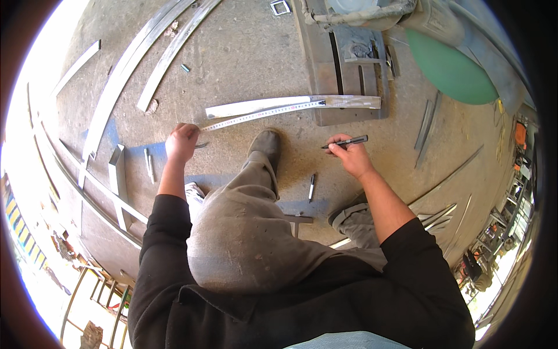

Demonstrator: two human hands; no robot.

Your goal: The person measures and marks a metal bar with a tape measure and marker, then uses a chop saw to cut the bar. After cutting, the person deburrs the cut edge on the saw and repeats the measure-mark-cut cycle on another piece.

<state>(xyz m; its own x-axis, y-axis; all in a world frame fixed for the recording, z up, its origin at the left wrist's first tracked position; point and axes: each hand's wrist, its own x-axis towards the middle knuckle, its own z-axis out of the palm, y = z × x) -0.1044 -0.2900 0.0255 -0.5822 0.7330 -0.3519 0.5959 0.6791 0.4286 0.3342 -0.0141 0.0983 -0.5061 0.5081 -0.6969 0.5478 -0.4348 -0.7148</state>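
Observation:
My left hand [181, 142] is closed on the near end of a tape measure blade [264, 114] that runs along a flat metal strip [273, 104] lying on the concrete floor. My right hand [350, 154] holds a black marker pen [347, 142] just above the floor, to the right of my boot [265, 143]. The strip's far end rests on a rusty steel plate [325, 75]. A second pen [311, 187] lies on the floor near my right knee.
Long curved metal strips [125, 70] lie at the upper left, an angle bracket [119, 174] at left, more thin bars [427, 125] at right. A green rounded object [450, 70] sits upper right. A hammer-like tool [296, 221] lies under my leg.

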